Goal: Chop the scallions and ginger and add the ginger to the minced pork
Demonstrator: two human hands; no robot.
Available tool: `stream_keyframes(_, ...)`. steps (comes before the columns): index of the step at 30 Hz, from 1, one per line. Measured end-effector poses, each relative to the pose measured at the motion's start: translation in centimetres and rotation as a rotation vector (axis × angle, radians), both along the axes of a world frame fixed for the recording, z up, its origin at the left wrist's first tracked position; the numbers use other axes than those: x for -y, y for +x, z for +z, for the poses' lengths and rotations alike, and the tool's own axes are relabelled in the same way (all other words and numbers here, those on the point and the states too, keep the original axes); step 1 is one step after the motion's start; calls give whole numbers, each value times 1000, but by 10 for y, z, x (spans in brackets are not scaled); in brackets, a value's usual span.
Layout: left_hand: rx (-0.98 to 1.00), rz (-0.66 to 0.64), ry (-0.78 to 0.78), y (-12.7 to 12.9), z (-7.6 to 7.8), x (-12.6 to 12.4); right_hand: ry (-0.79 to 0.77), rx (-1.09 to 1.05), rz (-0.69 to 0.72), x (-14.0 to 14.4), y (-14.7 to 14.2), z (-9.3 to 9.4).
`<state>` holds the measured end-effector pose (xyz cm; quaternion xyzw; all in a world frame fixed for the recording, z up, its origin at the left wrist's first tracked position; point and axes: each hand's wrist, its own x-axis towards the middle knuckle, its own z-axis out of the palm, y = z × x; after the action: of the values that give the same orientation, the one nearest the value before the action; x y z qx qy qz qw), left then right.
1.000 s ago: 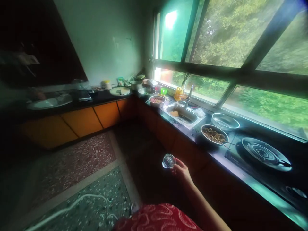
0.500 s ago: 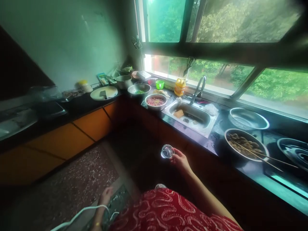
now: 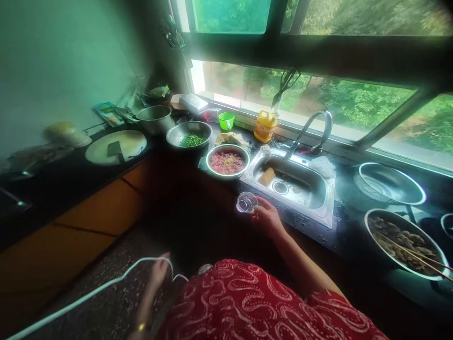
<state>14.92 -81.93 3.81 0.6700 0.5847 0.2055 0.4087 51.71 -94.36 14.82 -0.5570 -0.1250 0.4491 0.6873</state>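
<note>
My right hand [image 3: 266, 218] has a small clear glass [image 3: 247, 203] pinched in its fingers, held out in the air just short of the table [image 3: 339, 231] edge, right in front of the sink [image 3: 293, 182]. The glass sits upright, mouth up; I can't tell if there's anything in it. My left hand [image 3: 159, 270] hangs low by my side, fingers loosely curled over a white cable [image 3: 88, 293] that trails off across the floor. Just left of the sink there's a bowl of minced meat [image 3: 227, 162], and behind it a bowl of chopped greens [image 3: 190, 135]. A green cup [image 3: 226, 121] and a yellow bottle [image 3: 265, 125] stand by the window. Off to the right, a pan [image 3: 403, 241] with chopsticks [image 3: 417, 252] across it.
</note>
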Motion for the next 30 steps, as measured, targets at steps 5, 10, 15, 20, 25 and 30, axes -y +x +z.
stream_keyframes(5, 192, -550, 116, 118, 58, -135, -44, 36, -161, -64, -17, 12)
stream_keyframes(10, 301, -1090, 208, 215, 113, -180, -16, 8, -311, -115, -39, 20)
stream_keyframes(15, 407, -1328, 228, 251, 114, -200, 0, -4, -391, -145, -49, 17)
stream_keyframes(20, 432, -1334, 158, 267, 107, -218, -36, 83, -397, -160, -47, 9)
stream_keyframes(25, 423, -1323, 120, 288, 110, -231, -52, 501, -402, -176, -33, -2)
stream_keyframes(30, 442, -1373, 155, 313, 120, -233, -6, 533, -365, -199, -8, -6)
